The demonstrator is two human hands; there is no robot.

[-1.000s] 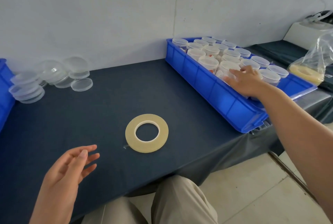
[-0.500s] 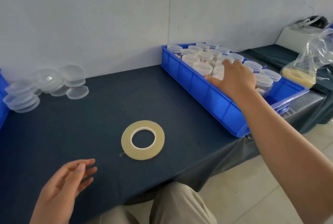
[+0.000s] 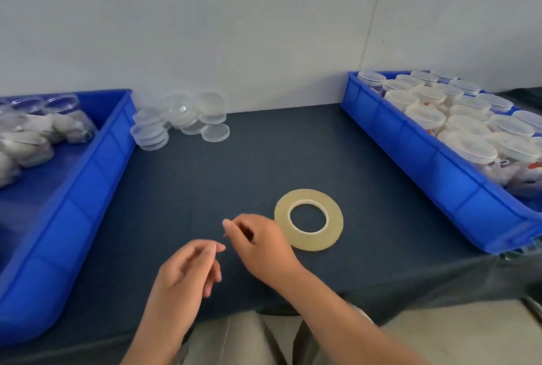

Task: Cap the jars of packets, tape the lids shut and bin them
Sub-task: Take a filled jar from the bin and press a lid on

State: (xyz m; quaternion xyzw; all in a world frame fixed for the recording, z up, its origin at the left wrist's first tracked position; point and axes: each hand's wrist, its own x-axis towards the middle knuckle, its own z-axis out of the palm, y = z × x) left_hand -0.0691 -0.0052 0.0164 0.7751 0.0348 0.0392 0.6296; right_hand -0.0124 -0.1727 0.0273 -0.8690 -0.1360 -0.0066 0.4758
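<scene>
Yellowish tape roll (image 3: 308,241) x1, flat on dark table (image 3: 234,174), hole axis vertical, just beside right hand (image 3: 261,244). Left hand (image 3: 187,270) close by. Both pinch fingertips together, on a clear strand or nothing, can't tell. Blue bins x2: right bin (image 3: 410,144) holds capped jars (image 3: 469,127), left bin (image 3: 88,188) holds packets (image 3: 32,141).

Two hands: left hand (image 3: 187,270), right hand (image 3: 258,244). One tape roll (image 3: 334,223) just beside the right hand. Two blue bins: left bin (image 3: 88,188), right bin (image 3: 440,176). Roughly twenty capped jars (image 3: 425,113), some cut off. Loose lids (image 3: 215,132) beyond the hands, stacked and uncountable.
</scene>
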